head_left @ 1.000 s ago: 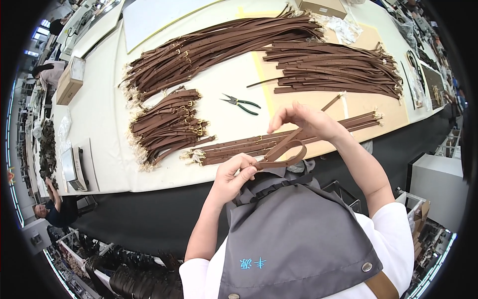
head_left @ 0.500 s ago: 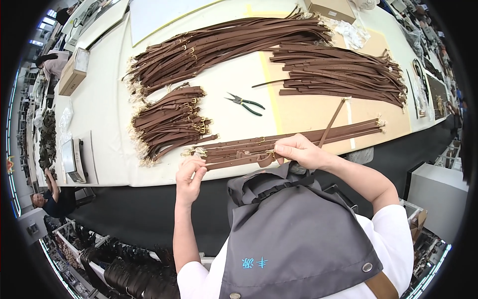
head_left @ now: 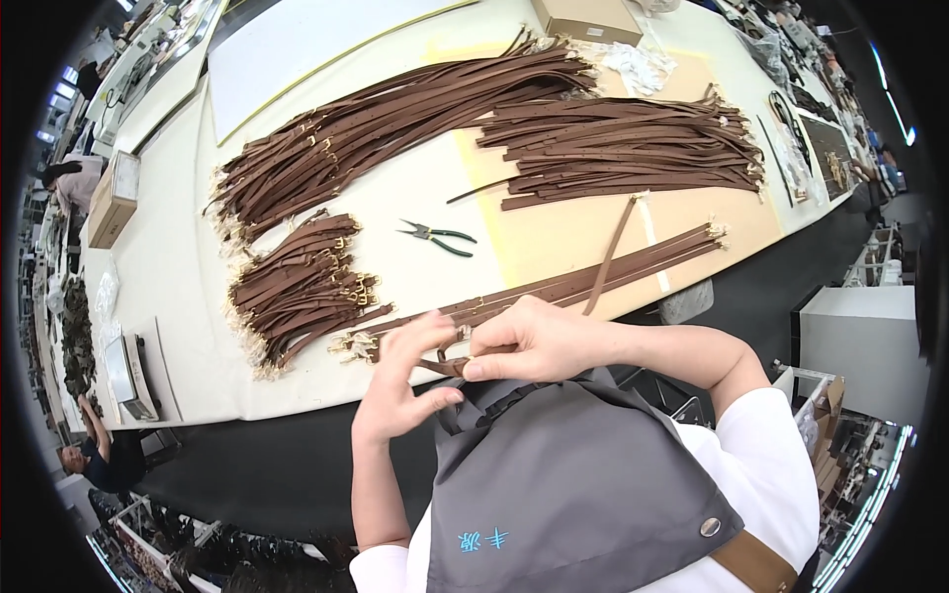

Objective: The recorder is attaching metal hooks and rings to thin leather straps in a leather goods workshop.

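Note:
My right hand pinches a brown leather strap between thumb and fingers, close to the table's front edge. Beside it, my left hand has its thumb and fingers apart, around the strap's left end; its fingertips are slightly blurred. Most of the strap is hidden by the hands. Just beyond them, several long brown straps lie side by side, with one strap slanting across them. Farther off rests a pair of dark-handled pliers.
Short straps with brass buckles are heaped at the left. Two piles of longer straps, a far-left pile and a right pile, cover the table's back. A cardboard box stands at the left edge, and another box at the back.
My hands have come closer together. The left one has loosened its pinch on the strap and spread its fingers; the right still grips. The whole view has shifted and turned slightly.

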`<state>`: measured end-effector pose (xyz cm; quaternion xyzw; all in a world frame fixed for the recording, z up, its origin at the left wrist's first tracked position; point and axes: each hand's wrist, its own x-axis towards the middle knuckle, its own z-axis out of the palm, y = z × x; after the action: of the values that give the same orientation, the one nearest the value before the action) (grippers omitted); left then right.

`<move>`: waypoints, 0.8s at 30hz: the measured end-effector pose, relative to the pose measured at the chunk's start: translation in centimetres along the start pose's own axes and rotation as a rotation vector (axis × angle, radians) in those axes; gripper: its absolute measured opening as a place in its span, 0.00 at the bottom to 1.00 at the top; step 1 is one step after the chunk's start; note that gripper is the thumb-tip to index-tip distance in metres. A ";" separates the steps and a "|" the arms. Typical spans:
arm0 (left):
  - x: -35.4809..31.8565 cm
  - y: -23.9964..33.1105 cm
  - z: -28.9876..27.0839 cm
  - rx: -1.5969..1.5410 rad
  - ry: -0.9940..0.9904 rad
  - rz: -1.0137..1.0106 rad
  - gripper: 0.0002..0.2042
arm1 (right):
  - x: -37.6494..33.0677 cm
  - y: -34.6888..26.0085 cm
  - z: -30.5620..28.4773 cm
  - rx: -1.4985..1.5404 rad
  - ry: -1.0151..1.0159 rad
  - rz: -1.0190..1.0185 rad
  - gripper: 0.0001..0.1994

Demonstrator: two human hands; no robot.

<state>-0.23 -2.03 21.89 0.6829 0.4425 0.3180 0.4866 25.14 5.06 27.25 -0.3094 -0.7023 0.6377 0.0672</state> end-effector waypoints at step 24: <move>-1.7 -7.6 3.4 0.162 -0.131 -0.467 0.10 | -33.3 35.7 -26.7 -1.332 0.676 1.171 0.11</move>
<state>-0.22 -3.85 13.55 0.6180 0.5797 0.1157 0.5183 77.28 10.32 8.54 -0.7554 -0.5983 -0.0849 -0.2535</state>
